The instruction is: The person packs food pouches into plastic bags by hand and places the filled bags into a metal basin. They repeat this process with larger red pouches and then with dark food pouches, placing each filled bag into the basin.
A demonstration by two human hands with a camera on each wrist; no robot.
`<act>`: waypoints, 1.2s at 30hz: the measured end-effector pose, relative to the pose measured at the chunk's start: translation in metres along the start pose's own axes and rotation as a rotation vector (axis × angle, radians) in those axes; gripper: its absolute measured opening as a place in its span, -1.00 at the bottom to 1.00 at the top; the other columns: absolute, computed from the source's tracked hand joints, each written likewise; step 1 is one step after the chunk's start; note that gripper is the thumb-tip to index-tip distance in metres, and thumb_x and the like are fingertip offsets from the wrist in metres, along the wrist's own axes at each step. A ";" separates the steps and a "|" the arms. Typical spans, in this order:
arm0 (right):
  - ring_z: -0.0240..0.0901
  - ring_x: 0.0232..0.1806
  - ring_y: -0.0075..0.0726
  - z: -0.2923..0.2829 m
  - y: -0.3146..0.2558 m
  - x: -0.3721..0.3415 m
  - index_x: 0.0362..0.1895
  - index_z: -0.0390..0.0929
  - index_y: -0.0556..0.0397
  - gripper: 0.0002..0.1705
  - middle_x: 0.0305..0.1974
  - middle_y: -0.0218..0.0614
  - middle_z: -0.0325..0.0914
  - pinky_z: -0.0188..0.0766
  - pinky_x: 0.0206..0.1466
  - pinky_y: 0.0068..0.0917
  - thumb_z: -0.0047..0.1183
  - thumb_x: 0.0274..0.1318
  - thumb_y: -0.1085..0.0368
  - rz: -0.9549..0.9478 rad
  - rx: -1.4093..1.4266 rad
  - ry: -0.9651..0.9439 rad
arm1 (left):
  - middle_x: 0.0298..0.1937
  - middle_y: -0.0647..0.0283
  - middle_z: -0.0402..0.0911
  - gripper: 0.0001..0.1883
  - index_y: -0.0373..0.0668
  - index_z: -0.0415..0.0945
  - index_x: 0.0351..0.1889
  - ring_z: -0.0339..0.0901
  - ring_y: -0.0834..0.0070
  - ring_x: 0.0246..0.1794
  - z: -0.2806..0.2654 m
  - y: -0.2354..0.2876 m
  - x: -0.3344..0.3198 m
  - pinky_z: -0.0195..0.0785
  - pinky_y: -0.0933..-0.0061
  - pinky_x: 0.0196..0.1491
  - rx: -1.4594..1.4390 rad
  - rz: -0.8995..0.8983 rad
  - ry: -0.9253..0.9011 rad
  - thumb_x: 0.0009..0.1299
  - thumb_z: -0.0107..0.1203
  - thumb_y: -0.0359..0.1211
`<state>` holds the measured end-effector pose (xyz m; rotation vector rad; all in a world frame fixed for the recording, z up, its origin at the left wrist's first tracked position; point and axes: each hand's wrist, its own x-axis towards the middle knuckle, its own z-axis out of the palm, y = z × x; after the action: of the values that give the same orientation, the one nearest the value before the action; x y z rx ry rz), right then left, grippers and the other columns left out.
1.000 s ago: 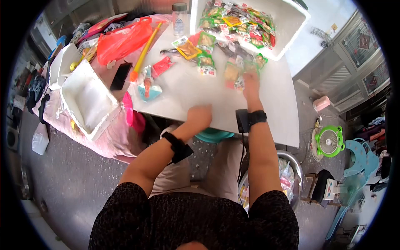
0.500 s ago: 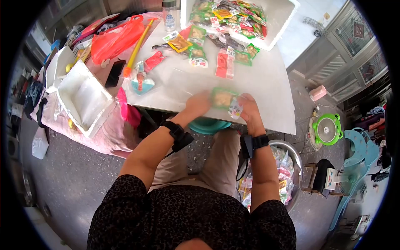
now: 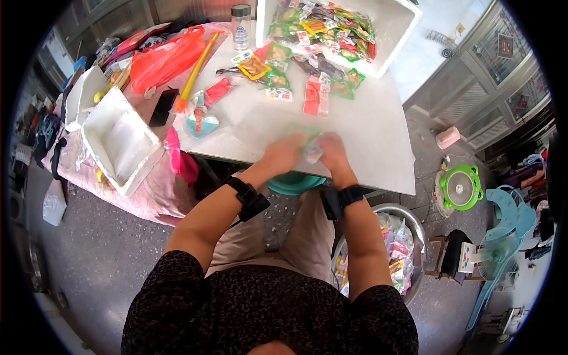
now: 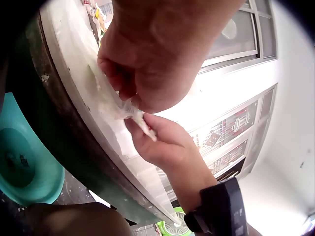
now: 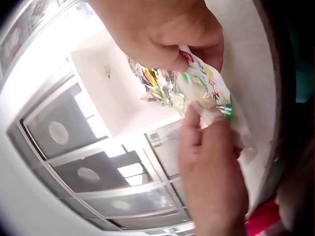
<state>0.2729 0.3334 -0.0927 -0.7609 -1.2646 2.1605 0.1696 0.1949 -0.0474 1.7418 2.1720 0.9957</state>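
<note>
My right hand [image 3: 333,152] grips a small food packet [image 5: 211,81] with a white label, red and yellow print and a green edge. Close beside it, at the table's front edge, my left hand [image 3: 281,155] pinches thin clear plastic [image 5: 248,147] between thumb and fingers. The packet's end meets this plastic between both hands in the right wrist view, and part of it is hidden behind the fingers. Farther back on the white table [image 3: 378,148] lie a red-and-white packet [image 3: 316,97], green packets [image 3: 278,83] and a yellow packet [image 3: 252,66].
A white foam box [image 3: 387,50] full of packets stands at the back. On the left are an orange-tipped yellow stick [image 3: 198,71], a phone [image 3: 163,107] and another foam box [image 3: 121,142]. A metal basin [image 3: 419,236] of packets stands on the floor at right.
My right hand brought a green-edged packet from the back of the table to the front edge, then moved left against my left hand. A red-and-white packet now shows where the right hand was.
</note>
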 end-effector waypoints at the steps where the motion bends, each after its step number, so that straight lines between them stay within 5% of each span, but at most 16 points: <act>1: 0.31 -0.61 -0.38 0.004 0.002 -0.003 -0.34 0.27 0.18 -0.79 -0.56 -0.26 0.31 0.30 -0.60 -0.49 -0.13 -0.19 0.49 0.021 -0.115 -0.001 | -0.38 0.06 0.46 -0.67 -0.05 0.30 -0.14 0.39 0.11 -0.34 0.006 -0.004 -0.001 0.24 0.18 -0.31 0.007 0.019 0.010 0.08 -0.19 -0.34; 5: 0.21 -0.71 -0.50 0.024 -0.017 -0.020 -0.41 0.30 0.18 -0.82 -0.63 -0.31 0.31 0.11 -0.74 -0.58 -0.07 -0.21 0.39 -0.073 -0.443 0.063 | -0.39 0.06 0.45 -0.70 -0.10 0.32 -0.19 0.39 0.11 -0.35 0.009 -0.010 -0.004 0.23 0.18 -0.31 0.043 -0.028 -0.005 0.07 -0.18 -0.36; 8: 0.18 -0.76 -0.54 0.030 -0.023 -0.034 -0.41 0.30 0.19 -0.82 -0.69 -0.31 0.29 0.00 -0.79 -0.64 -0.08 -0.16 0.36 0.085 -0.863 0.043 | -0.42 0.06 0.45 -0.70 -0.13 0.33 -0.21 0.38 0.11 -0.38 0.014 -0.018 -0.008 0.22 0.16 -0.34 0.090 0.016 -0.018 0.05 -0.16 -0.37; 11: 0.18 -0.76 -0.53 0.030 -0.029 -0.032 -0.46 0.32 0.19 -0.85 -0.70 -0.32 0.28 0.02 -0.78 -0.62 -0.09 -0.12 0.35 0.064 -0.720 -0.087 | -0.45 0.07 0.44 -0.71 -0.14 0.34 -0.24 0.38 0.12 -0.41 0.016 -0.018 -0.009 0.22 0.16 -0.38 0.132 0.090 0.046 0.03 -0.14 -0.38; 14: 0.20 -0.73 -0.50 0.031 -0.006 -0.018 -0.51 0.35 0.18 -0.91 -0.66 -0.31 0.30 0.08 -0.74 -0.59 -0.12 -0.14 0.40 -0.061 -0.381 0.074 | -0.46 0.09 0.45 -0.67 -0.11 0.34 -0.19 0.39 0.14 -0.43 0.020 -0.024 -0.007 0.23 0.18 -0.39 0.131 0.151 0.068 0.02 -0.15 -0.39; 17: 0.33 -0.66 -0.47 0.036 0.011 -0.002 -0.36 0.28 0.16 -0.85 -0.54 -0.28 0.36 0.28 -0.66 -0.60 -0.12 -0.11 0.44 -0.141 -0.432 0.180 | -0.47 0.10 0.46 -0.61 -0.07 0.33 -0.12 0.39 0.15 -0.44 0.011 -0.016 -0.008 0.24 0.19 -0.39 0.017 0.145 0.144 0.02 -0.15 -0.41; 20: 0.36 -0.63 -0.40 0.050 -0.004 -0.008 -0.36 0.29 0.14 -0.85 -0.54 -0.28 0.36 0.31 -0.64 -0.56 -0.13 -0.14 0.44 0.004 -0.551 0.019 | -0.46 0.11 0.46 -0.56 -0.09 0.31 -0.07 0.40 0.17 -0.45 0.013 -0.028 -0.005 0.24 0.20 -0.38 0.006 0.172 0.171 0.01 -0.15 -0.43; 23: 0.39 -0.61 -0.34 0.044 -0.029 -0.002 -0.36 0.32 0.17 -0.83 -0.55 -0.22 0.37 0.31 -0.62 -0.52 -0.13 -0.15 0.41 0.088 -0.617 0.110 | -0.50 0.15 0.46 -0.57 -0.15 0.31 -0.09 0.41 0.20 -0.45 0.027 -0.046 -0.005 0.25 0.24 -0.41 0.086 0.204 0.246 -0.01 -0.12 -0.43; 26: 0.40 -0.57 -0.26 0.022 -0.039 0.038 -0.32 0.32 0.20 -0.76 -0.49 -0.16 0.41 0.34 -0.52 -0.47 -0.09 -0.17 0.37 -0.207 -1.006 0.127 | -0.56 0.21 0.42 -0.57 -0.19 0.33 -0.10 0.40 0.26 -0.50 0.026 -0.041 -0.006 0.25 0.28 -0.44 0.192 0.144 0.158 -0.02 -0.09 -0.41; 29: 0.40 -0.37 -0.17 0.032 -0.045 0.088 -0.25 0.32 0.17 -0.64 -0.37 -0.09 0.41 0.32 -0.29 -0.41 -0.03 -0.19 0.26 -0.563 -1.265 -0.027 | -0.60 0.25 0.37 -0.66 -0.18 0.38 -0.23 0.38 0.29 -0.54 0.031 -0.045 -0.007 0.25 0.31 -0.45 0.174 0.200 0.290 -0.04 -0.06 -0.41; 32: 0.29 -0.14 -0.07 0.081 -0.037 0.115 -0.16 0.29 0.09 -0.51 -0.20 -0.08 0.35 0.23 -0.10 -0.32 0.00 -0.23 0.13 -0.622 -1.434 0.103 | -0.59 0.24 0.38 -0.80 -0.19 0.40 -0.41 0.37 0.30 -0.55 0.026 -0.046 -0.007 0.25 0.30 -0.44 0.105 0.236 0.272 -0.05 -0.04 -0.41; 36: 0.18 -0.01 -0.04 0.116 -0.025 0.135 -0.06 0.23 0.03 -0.41 -0.05 -0.09 0.23 0.16 -0.01 -0.27 0.00 -0.25 0.06 -0.566 -1.512 -0.020 | -0.57 0.23 0.40 -0.88 -0.19 0.37 -0.54 0.39 0.30 -0.53 0.026 -0.047 -0.007 0.26 0.31 -0.44 0.100 0.230 0.261 -0.07 -0.02 -0.41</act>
<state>0.1011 0.3663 -0.0507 -0.6884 -2.6337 0.4855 0.1484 0.1941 -0.0972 2.0482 2.2424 1.2519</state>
